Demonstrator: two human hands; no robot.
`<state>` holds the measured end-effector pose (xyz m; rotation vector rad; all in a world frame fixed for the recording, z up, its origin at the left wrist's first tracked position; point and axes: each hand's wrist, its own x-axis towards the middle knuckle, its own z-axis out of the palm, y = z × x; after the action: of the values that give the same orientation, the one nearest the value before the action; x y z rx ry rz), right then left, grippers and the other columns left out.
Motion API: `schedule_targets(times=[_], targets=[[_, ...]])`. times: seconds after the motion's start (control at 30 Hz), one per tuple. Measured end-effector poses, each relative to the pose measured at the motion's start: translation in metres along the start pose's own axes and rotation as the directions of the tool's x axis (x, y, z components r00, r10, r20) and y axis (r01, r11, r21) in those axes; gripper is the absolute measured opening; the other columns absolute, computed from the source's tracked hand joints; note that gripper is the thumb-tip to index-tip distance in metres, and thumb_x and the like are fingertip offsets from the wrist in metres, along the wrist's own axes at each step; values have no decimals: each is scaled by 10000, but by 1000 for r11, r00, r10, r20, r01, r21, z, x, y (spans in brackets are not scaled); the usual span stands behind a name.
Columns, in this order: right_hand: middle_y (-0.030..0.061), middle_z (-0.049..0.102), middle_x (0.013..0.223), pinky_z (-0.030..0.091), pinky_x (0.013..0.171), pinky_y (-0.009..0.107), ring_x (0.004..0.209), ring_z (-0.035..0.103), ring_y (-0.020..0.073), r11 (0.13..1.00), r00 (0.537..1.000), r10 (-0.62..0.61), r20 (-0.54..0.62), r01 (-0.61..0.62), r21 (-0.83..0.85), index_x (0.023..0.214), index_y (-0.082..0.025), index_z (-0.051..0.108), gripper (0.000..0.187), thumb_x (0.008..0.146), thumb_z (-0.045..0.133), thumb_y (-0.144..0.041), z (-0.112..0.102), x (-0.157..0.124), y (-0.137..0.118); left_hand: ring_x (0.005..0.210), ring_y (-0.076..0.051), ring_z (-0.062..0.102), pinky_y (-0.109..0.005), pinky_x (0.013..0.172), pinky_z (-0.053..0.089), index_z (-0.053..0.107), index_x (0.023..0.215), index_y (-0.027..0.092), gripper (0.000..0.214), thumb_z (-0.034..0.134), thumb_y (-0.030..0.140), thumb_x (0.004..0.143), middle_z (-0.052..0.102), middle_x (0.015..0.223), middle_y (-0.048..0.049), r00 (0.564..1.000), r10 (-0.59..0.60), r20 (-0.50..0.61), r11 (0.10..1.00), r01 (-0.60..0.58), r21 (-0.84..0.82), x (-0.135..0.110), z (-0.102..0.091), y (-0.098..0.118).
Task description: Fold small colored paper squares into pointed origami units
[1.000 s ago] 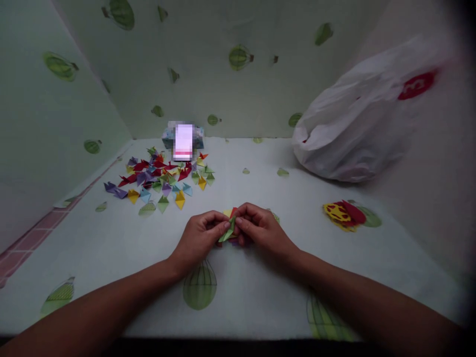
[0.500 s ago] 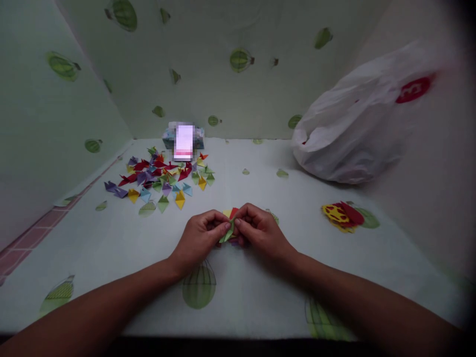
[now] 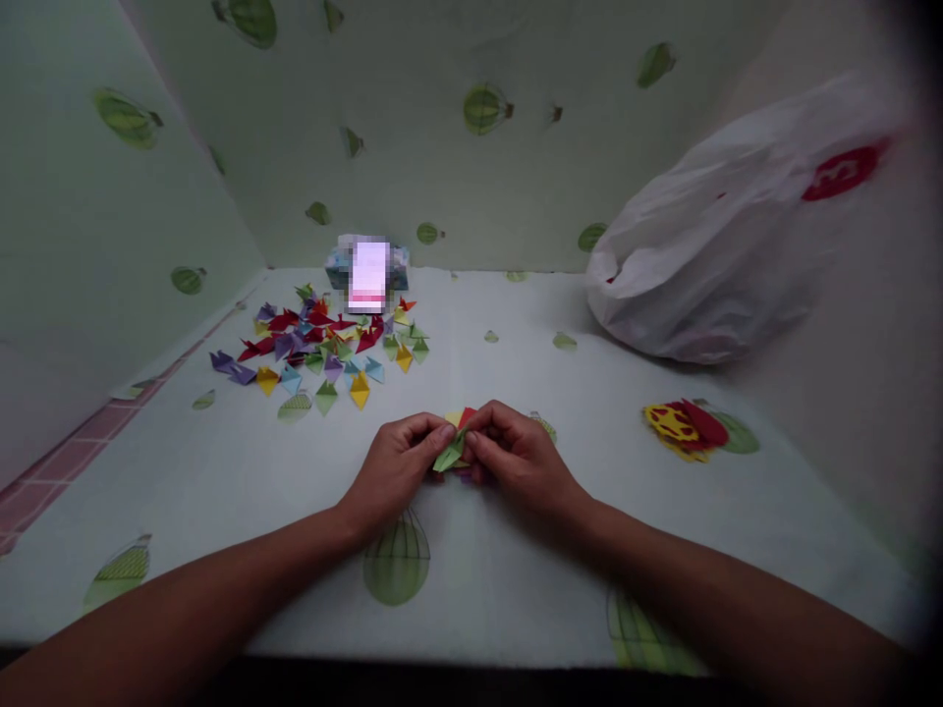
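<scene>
A small piece of folded green paper (image 3: 449, 455) is pinched between my two hands, low over the middle of the table. My left hand (image 3: 402, 462) grips its left side with thumb and forefinger. On the other side, my right hand (image 3: 516, 457) is closed on it with thumb and fingertips. Behind and beneath lie coloured papers (image 3: 467, 416), red, yellow and purple, mostly hidden by my fingers. Farther off to the left spreads a pile of small folded paper pieces (image 3: 324, 344) in red, purple, green, yellow, blue and orange.
Behind the pile, a pixelated bright screen (image 3: 368, 272) leans against a patterned box (image 3: 400, 266). A white plastic bag (image 3: 685, 265) bulges at the back right. Yellow and red paper cut-outs (image 3: 674, 424) lie on the right of the balloon-print tabletop (image 3: 295, 599).
The green paper has turned slightly in my fingers, showing a broader face toward me. Both hands keep their pinch. The whole view has shifted a little.
</scene>
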<state>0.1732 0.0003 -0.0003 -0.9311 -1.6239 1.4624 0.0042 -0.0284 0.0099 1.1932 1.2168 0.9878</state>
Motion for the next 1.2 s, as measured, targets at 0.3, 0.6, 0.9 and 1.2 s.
schedule_targets(times=[0.3, 0.6, 0.9, 1.2], targets=[[-20, 602, 655, 476, 564, 271, 549, 576, 119, 1000, 1000, 11, -13, -11, 5, 834, -196, 544, 100, 883, 579, -276, 1, -1, 1, 591, -110, 483, -234, 579, 409, 675, 774, 155, 250, 620, 381, 865, 588, 660, 5, 999, 43, -15, 999, -43, 26, 1, 0, -1], [-27, 600, 655, 459, 543, 259, 535, 573, 112, 1000, 1000, 18, -15, -18, 17, 821, -197, 546, 99, 878, 587, -266, 1, 0, 0, 597, -112, 477, -234, 577, 377, 684, 790, 156, 254, 621, 389, 866, 597, 663, 8, 998, 58, -22, 996, -56, 76, 2, -1, -4], [-26, 601, 649, 462, 539, 262, 533, 571, 112, 999, 1000, 21, -2, -21, 38, 810, -200, 535, 126, 874, 597, -289, 2, 0, 0, 671, -131, 531, -245, 638, 415, 673, 766, 159, 207, 626, 336, 864, 636, 714, -6, 989, 140, -54, 980, -131, 152, -1, 0, -1], [-19, 604, 661, 464, 556, 272, 554, 574, 120, 999, 1000, 4, 6, -5, 40, 816, -202, 536, 103, 881, 582, -267, 2, -1, 1, 646, -125, 562, -238, 612, 421, 648, 792, 148, 230, 627, 362, 873, 663, 700, -19, 1000, 22, -10, 997, -23, -75, -2, 3, -1]])
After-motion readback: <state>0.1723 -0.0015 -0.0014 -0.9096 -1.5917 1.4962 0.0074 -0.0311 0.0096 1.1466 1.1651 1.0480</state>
